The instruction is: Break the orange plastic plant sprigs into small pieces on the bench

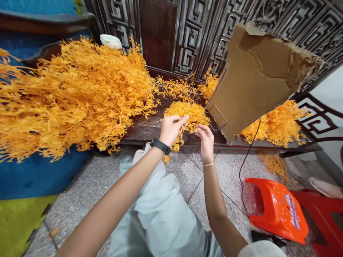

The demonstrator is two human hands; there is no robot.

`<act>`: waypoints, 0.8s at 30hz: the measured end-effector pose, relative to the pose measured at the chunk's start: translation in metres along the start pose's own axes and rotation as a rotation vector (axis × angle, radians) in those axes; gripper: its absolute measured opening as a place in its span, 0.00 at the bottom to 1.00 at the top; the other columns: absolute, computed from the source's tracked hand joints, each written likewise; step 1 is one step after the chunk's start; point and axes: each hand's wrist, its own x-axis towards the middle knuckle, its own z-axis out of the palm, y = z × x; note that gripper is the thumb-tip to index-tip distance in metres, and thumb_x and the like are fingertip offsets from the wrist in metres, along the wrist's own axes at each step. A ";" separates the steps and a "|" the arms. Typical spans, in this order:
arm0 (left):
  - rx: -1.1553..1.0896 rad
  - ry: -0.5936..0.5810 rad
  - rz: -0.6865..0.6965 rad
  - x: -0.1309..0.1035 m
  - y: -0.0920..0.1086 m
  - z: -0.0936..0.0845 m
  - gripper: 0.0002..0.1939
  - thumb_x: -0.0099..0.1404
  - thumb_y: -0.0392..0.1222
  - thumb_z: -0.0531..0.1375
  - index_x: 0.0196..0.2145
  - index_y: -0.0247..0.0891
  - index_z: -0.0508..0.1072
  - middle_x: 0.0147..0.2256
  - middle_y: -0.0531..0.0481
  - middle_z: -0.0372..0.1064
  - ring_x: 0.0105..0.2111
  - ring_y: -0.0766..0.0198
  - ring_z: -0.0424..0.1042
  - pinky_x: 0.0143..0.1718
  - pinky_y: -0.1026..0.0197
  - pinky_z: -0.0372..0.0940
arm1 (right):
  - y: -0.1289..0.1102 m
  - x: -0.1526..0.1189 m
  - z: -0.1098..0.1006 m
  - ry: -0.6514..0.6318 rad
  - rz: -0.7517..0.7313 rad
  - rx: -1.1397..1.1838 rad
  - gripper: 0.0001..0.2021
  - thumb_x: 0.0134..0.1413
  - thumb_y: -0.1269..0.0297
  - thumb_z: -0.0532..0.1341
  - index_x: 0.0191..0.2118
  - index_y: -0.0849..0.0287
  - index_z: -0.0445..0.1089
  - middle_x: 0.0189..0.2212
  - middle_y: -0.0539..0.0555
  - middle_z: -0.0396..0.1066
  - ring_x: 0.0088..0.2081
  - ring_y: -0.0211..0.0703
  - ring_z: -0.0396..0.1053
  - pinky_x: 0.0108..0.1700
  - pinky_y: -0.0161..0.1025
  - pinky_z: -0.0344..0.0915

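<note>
In front of me a small pile of orange plastic sprigs [193,110] lies on the dark wooden bench [147,132]. My left hand [173,127], with a black band at its wrist, is closed in a pinch over the near left side of this pile. Orange strands [176,145] hang below it past the bench edge. At the pile's near right edge is my right hand [205,139], its fingers curled in toward the thumb. What its fingertips pinch, if anything, is too small to make out. The two hands are a short gap apart.
A big heap of orange sprigs [88,92] fills the left. A tilted cardboard sheet [257,78] with a wire stand [220,116] rises at the right, more orange sprigs [278,123] behind it. A black cord [242,167] hangs to the floor by a red-orange plastic stool [278,207].
</note>
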 end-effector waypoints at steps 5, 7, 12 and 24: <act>-0.039 -0.030 0.079 -0.002 -0.010 0.004 0.18 0.54 0.49 0.63 0.15 0.34 0.69 0.13 0.56 0.59 0.15 0.75 0.56 0.20 0.66 0.51 | -0.030 -0.033 0.005 -0.348 -0.034 -0.040 0.11 0.53 0.56 0.58 0.30 0.59 0.69 0.29 0.52 0.72 0.30 0.36 0.71 0.38 0.39 0.67; -0.073 -0.070 0.028 -0.005 -0.010 0.007 0.18 0.53 0.49 0.64 0.16 0.34 0.70 0.13 0.56 0.60 0.14 0.75 0.56 0.19 0.66 0.51 | -0.034 -0.041 0.006 -0.406 -0.060 -0.081 0.09 0.50 0.58 0.61 0.31 0.58 0.69 0.30 0.51 0.72 0.32 0.37 0.70 0.39 0.38 0.68; -0.155 -0.165 -0.140 -0.014 -0.011 0.009 0.14 0.57 0.45 0.62 0.19 0.33 0.72 0.17 0.53 0.64 0.14 0.73 0.58 0.16 0.66 0.53 | -0.037 -0.049 0.004 -0.275 -0.319 -0.261 0.12 0.48 0.64 0.64 0.40 0.55 0.66 0.39 0.53 0.69 0.41 0.39 0.69 0.43 0.41 0.67; -0.225 -0.366 -0.286 -0.008 -0.021 0.000 0.12 0.57 0.48 0.60 0.27 0.35 0.75 0.29 0.49 0.71 0.25 0.71 0.66 0.26 0.67 0.58 | -0.035 -0.049 -0.006 -0.335 -0.695 -0.903 0.12 0.53 0.62 0.60 0.44 0.52 0.70 0.49 0.56 0.63 0.52 0.47 0.60 0.52 0.49 0.60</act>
